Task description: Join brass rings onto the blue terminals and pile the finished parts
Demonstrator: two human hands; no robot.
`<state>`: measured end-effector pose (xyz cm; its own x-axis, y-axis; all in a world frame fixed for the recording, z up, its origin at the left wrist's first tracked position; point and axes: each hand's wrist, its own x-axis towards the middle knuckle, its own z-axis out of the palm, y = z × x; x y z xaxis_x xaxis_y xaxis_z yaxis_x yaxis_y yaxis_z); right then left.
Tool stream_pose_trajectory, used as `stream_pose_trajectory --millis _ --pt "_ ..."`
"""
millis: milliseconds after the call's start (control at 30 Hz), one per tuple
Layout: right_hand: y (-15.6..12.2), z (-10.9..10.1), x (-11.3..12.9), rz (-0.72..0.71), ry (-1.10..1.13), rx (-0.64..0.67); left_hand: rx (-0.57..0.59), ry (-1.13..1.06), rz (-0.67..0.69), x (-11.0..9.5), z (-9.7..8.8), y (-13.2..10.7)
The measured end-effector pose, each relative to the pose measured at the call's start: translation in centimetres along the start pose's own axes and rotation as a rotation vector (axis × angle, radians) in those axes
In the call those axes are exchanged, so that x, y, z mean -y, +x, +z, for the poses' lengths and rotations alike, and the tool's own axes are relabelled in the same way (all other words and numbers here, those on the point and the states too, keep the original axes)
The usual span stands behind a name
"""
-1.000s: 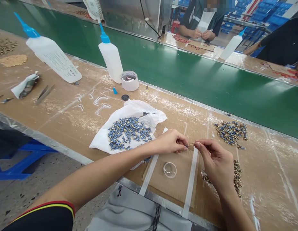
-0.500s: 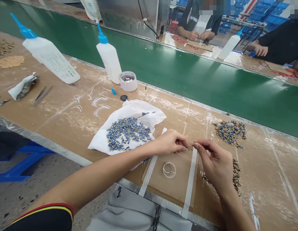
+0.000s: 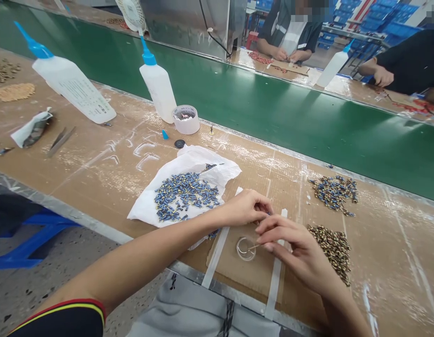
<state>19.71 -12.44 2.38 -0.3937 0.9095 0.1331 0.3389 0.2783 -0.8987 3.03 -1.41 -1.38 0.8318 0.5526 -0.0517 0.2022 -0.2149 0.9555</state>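
My left hand (image 3: pixel 247 207) is pinched closed on a tiny blue part, just above a small clear round dish (image 3: pixel 245 248) on the cardboard mat. My right hand (image 3: pixel 294 250) pinches a thin stick whose tip reaches into that dish. To the left lies a white sheet (image 3: pixel 147 208) with a heap of small blue parts (image 3: pixel 185 194). Right of my hands are a brass-coloured pile (image 3: pixel 331 245) and, farther back, a pile of blue and brass parts (image 3: pixel 334 189).
Two squeeze bottles with blue nozzles (image 3: pixel 71 84) (image 3: pixel 157 84) and a tape roll (image 3: pixel 186 119) stand at the back left. Tweezers (image 3: pixel 61 139) lie left. A green conveyor belt (image 3: pixel 273 107) runs behind. Other people work across the belt (image 3: pixel 290 28).
My right hand has dropped from beside the left hand's fingertips down to the clear dish, carrying the stick with it. My left hand has stayed nearly still.
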Motion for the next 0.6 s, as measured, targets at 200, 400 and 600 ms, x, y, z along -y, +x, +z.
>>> stream_pose_trajectory --millis 200,400,600 --pt "0.7 2.1 0.0 -0.002 -0.066 0.145 -0.037 -0.029 -0.028 0.6 0.1 0.4" --pt "0.5 -0.7 -0.3 0.048 -0.123 -0.009 -0.017 -0.046 -0.066 -0.1 -0.1 0.2" --pt "-2.9 -8.1 -3.6 0.491 -0.538 -0.43 -0.037 -0.003 -0.093 0.0 0.0 0.4"
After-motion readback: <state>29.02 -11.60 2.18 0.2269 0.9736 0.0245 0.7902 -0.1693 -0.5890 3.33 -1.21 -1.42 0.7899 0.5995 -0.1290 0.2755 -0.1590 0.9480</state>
